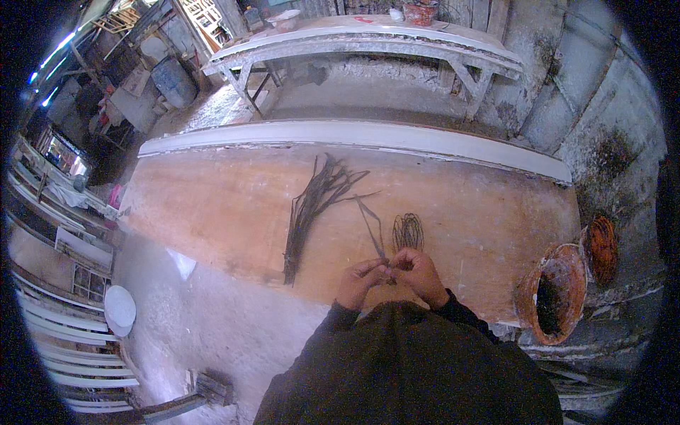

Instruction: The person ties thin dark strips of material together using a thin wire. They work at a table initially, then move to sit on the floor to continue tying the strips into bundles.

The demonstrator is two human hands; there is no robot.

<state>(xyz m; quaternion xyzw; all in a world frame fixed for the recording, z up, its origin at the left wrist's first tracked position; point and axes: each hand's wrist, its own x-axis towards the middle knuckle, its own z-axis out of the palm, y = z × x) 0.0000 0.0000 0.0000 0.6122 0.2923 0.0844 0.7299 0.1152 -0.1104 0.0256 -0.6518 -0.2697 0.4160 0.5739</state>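
Note:
My left hand (359,282) and my right hand (419,275) meet close to my body over the near edge of the wooden table. Both pinch a thin dark strip (375,237), which is bent over and rises in a narrow loop beyond the fingers. Its lower end is mostly covered by my fingertips. To the left lies a bundle of similar dark strips (304,219), gathered at the near end and fanned out at the far end. A loose coil of thin dark wire (408,230) rests just beyond my right hand.
A long white strip of moulding (340,134) runs along the far edge of the tabletop (219,191). At the right stand a dirty orange tub (524,297) and another orange container (602,251). Behind is a white-stained bench (368,39). White lengths (78,354) are stacked at left.

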